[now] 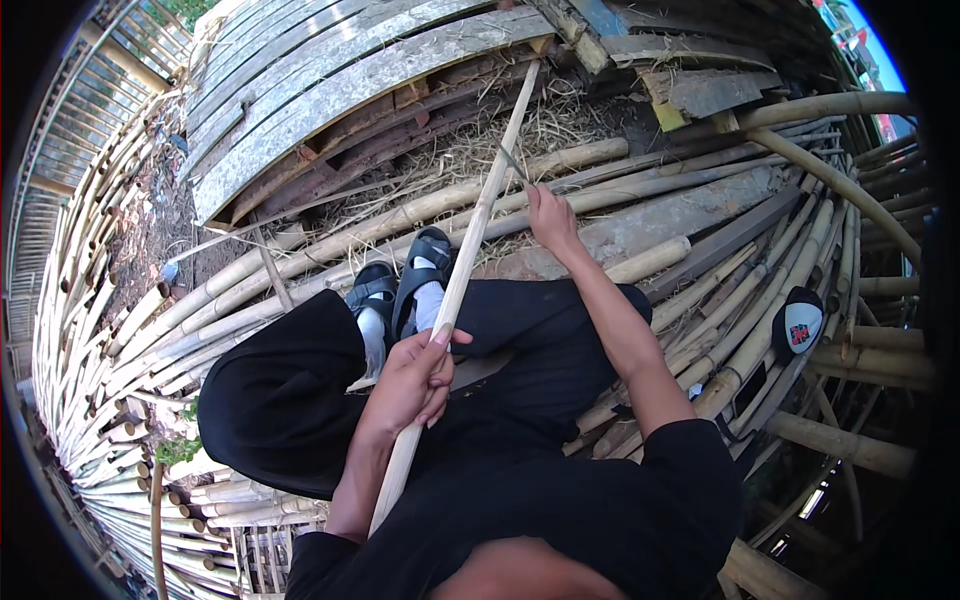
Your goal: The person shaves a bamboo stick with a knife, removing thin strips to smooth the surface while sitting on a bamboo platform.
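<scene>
A long, pale bamboo strip (468, 255) slants up across my lap, its far end near the edge of a wooden platform. My left hand (412, 380) is closed around its lower part, thumb lying along the top. Farther up, my right hand (552, 220) grips a knife (513, 163), whose handle is mostly hidden in the fist. The thin dark blade crosses the strip and seems to touch it. Below the strip are my sandalled feet (405, 285), resting by the bamboo poles.
Bamboo poles (400, 213) lie across the ground ahead, with more stacked on both sides. A slatted wooden platform (330, 95) stands beyond them. Curly shavings (480, 130) litter the ground beneath its edge. A black and white cap (798, 322) sits on the poles at right.
</scene>
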Tool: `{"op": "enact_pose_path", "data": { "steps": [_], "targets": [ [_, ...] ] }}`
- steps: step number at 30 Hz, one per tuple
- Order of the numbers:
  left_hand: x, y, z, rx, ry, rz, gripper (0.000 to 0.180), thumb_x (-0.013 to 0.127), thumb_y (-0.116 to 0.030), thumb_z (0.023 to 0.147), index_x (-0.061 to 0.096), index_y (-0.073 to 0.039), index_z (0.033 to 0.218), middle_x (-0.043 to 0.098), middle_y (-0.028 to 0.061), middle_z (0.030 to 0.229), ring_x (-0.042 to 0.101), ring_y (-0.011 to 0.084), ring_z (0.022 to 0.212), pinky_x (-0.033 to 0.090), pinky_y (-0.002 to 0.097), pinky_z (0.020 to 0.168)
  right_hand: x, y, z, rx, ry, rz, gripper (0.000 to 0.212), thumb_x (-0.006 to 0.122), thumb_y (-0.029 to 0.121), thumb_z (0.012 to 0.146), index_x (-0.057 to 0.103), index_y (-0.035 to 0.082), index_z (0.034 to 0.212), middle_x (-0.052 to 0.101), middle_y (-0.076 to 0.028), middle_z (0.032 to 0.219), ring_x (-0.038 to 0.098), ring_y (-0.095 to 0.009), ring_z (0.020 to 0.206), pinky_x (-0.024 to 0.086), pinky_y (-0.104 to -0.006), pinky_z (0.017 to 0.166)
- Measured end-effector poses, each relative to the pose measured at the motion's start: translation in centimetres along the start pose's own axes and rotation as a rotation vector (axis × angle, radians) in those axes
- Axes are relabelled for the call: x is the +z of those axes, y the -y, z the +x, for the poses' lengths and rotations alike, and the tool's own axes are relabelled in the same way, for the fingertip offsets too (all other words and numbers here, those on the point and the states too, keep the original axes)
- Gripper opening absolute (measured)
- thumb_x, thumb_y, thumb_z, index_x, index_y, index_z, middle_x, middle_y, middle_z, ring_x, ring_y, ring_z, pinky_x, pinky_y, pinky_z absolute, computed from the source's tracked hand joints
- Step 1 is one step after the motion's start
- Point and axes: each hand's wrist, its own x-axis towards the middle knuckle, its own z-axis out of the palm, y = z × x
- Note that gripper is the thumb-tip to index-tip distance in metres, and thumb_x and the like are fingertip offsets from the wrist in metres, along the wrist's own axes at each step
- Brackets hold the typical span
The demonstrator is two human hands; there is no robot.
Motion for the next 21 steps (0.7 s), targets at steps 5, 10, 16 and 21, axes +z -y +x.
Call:
{"op": "enact_pose_path", "data": {
  "steps": [5, 10, 16, 21],
  "targets": [
    [-0.2, -0.3, 0.1, 0.042, 0.024, -0.009, 0.036, 0.034, -0.029, 0.104, 0.049, 0.003, 0.112, 0.033, -0.0031, 0.056, 0.031, 0.0058, 0.027, 0.033, 0.0224, 0.028, 0.6, -4.4, 2.7, 0.204, -0.094, 0.038, 0.05, 0.034, 0.041, 0.099, 0.061, 0.001, 0.085, 0.062, -0.027, 0.076, 0.06, -0.047, 0.082, 0.044, -0.056, 0.076],
    [0.4, -0.6, 0.7, 0.019, 0.052, 0.026, 0.036, 0.034, -0.029, 0.104, 0.049, 0.003, 0.114, 0.033, -0.003, 0.056, 0.031, 0.0058, 0.027, 0.033, 0.0222, 0.028, 3.6, -8.1, 2.7, 0.508, -0.01, 0.69, 0.054, 0.042, 0.052, 0.096, 0.055, 0.003, 0.077, 0.05, -0.008, 0.052, 0.049, -0.021, 0.043, 0.041, -0.0349, 0.045],
    [-0.1, 0.0, 0.3, -0.004, -0.006, 0.075, 0.038, 0.034, -0.03, 0.103, 0.048, 0.003, 0.116, 0.032, -0.0025, 0.056, 0.031, 0.0067, 0.026, 0.031, 0.022, 0.027, 2.5, -2.2, 3.3, 0.648, 0.199, 1.318, 0.045, 0.052, 0.052, 0.093, 0.049, 0.007, 0.084, 0.027, 0.006, 0.048, 0.026, -0.007, 0.033, 0.023, -0.0249, 0.034],
    [-0.7, 0.4, 0.3, -0.062, -0.034, 0.148, 0.035, 0.033, -0.029, 0.104, 0.046, 0.001, 0.116, 0.034, -0.0025, 0.057, 0.032, 0.006, 0.028, 0.033, 0.0212, 0.028, 1.8, 0.7, 2.8, 0.583, 0.421, 1.533, 0.049, 0.045, 0.054, 0.095, 0.056, 0.006, 0.092, 0.026, 0.006, 0.048, 0.025, -0.006, 0.033, 0.022, -0.0226, 0.035]
  ]
}}
